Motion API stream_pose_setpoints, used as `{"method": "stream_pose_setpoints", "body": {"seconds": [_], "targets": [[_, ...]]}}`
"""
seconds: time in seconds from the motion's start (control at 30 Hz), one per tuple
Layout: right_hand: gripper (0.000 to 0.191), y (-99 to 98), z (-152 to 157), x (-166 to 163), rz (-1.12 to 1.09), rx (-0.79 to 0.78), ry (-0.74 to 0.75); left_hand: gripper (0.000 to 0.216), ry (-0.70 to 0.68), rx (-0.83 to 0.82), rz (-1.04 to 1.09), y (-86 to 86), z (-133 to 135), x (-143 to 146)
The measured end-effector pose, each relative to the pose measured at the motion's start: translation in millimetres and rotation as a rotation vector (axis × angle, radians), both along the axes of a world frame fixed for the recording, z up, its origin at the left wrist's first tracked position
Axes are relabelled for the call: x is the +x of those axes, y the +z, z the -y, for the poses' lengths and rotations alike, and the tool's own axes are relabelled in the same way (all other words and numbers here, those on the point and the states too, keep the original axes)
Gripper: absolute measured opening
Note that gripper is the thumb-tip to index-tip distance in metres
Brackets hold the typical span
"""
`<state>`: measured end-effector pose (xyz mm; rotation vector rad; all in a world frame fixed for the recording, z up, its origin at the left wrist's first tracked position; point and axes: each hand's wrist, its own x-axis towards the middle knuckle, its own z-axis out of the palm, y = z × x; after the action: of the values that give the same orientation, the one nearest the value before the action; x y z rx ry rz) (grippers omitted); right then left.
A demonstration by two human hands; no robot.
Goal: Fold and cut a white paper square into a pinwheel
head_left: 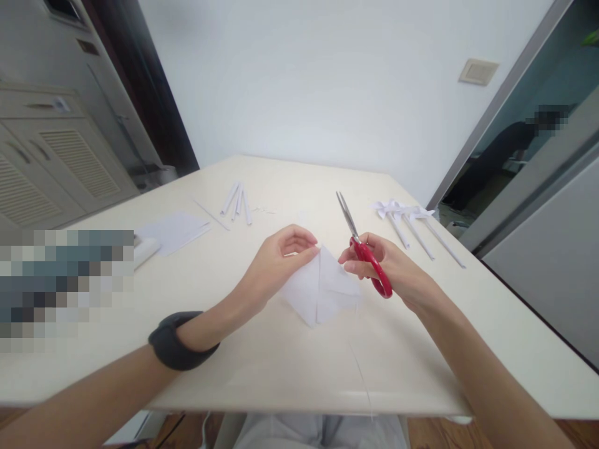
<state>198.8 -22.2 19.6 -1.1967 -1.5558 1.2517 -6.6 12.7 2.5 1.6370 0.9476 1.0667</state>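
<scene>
My left hand (285, 252), a black band on its wrist, pinches the top corner of a white sheet of paper (299, 290) in front of me. A vertical line, a slit or crease, divides the paper, and its right half looks folded or overlapped. Red-handled scissors (362, 249) rest in my right hand (381, 262), their blades pointing up and away, nearly together. The fingertips of that hand are close to the paper's right edge; whether they touch it I cannot tell. Thin strips of paper trail on the table below the sheet.
On the right of the white table (262, 374) lie paper pinwheels (395, 209) on rolled sticks. Several rolled paper tubes (238, 202) sit at the back left, near a stack of paper sheets (175, 231). Another person (500, 149) is beyond the doorway.
</scene>
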Motion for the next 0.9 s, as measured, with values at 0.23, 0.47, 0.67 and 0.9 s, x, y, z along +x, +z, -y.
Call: {"method": "stream_pose_setpoints", "body": {"seconds": [0.23,0.47,0.67,0.9], "targets": [[0.021,7.7,3,8,0.04,-0.063,0.087,0.016,0.041,-0.058,0.062,-1.1,-3,-1],[0.02,11.3,4,7,0.115,-0.065,0.033,0.017,0.057,-0.063,0.057,-3.5,-6,-4],[0.023,3.2,0,9,0.101,-0.054,0.02,0.021,0.12,0.377,-0.139,2.6,5,0],[0.023,-4.7,-1,2,0.092,-0.019,0.059,0.031,-0.146,0.765,-0.512,-3.6,19,9]]}}
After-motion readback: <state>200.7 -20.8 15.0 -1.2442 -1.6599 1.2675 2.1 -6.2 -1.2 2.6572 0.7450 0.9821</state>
